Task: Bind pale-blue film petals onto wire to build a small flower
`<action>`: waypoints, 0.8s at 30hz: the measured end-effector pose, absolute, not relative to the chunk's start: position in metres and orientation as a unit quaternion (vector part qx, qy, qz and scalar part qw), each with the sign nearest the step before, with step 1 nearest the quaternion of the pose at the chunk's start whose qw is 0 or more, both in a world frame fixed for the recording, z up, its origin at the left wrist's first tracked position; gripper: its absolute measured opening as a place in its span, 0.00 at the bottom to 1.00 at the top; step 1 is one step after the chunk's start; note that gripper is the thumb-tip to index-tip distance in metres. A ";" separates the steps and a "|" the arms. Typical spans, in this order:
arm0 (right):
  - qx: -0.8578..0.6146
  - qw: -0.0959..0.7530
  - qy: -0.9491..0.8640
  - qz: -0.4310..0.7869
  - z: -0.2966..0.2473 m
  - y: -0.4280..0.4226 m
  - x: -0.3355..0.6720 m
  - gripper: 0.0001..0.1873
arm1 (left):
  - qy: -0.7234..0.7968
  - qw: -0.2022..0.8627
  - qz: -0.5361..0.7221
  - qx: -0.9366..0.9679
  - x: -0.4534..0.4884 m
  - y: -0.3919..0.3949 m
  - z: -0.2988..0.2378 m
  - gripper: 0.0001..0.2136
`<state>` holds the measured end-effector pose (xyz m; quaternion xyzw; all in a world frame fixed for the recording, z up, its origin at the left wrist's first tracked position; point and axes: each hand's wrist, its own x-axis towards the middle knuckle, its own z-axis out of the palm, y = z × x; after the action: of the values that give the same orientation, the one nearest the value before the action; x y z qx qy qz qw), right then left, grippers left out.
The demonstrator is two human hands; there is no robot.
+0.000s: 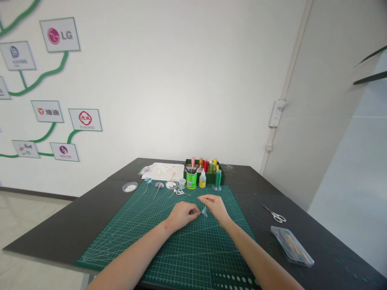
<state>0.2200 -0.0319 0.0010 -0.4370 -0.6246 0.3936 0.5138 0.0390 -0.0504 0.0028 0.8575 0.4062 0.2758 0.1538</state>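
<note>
Above the green cutting mat [169, 249], my left hand [183, 214] is closed in a pinch. Right at its fingertips is a small, pale blue, petal-like piece [204, 212], which it seems to grip by one end. My right hand [214, 206] is just to the right, thumb and fingers pressed together above the blue piece. Whatever that pinch holds is too small to make out. Beyond the hands, small white-handled scissors [180, 192] lie on the mat, near a purple flower [159, 185] and a blue flower [148, 181] on thin stems.
Along the back stand a green tin [191, 181] with tools, a glue bottle [202, 179], a green thread spool [218, 178] and a box of spools [223, 177]. Shallow dishes [130, 187] sit left. Other scissors [277, 217] and a clear case [292, 246] lie right.
</note>
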 end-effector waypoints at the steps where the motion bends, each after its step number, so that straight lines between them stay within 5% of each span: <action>1: -0.436 0.516 -0.624 0.393 0.000 -0.031 0.220 0.16 | 0.403 0.153 0.277 0.859 0.039 -0.051 0.003 0.07; 24: -0.499 0.463 -0.571 0.459 0.002 -0.032 0.222 0.20 | 0.377 0.127 0.317 0.861 0.040 -0.055 0.006 0.06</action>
<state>0.2221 -0.0319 0.0024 -0.4990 -0.5710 0.4594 0.4625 0.0404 -0.0547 0.0062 0.8610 0.3770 0.3169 0.1273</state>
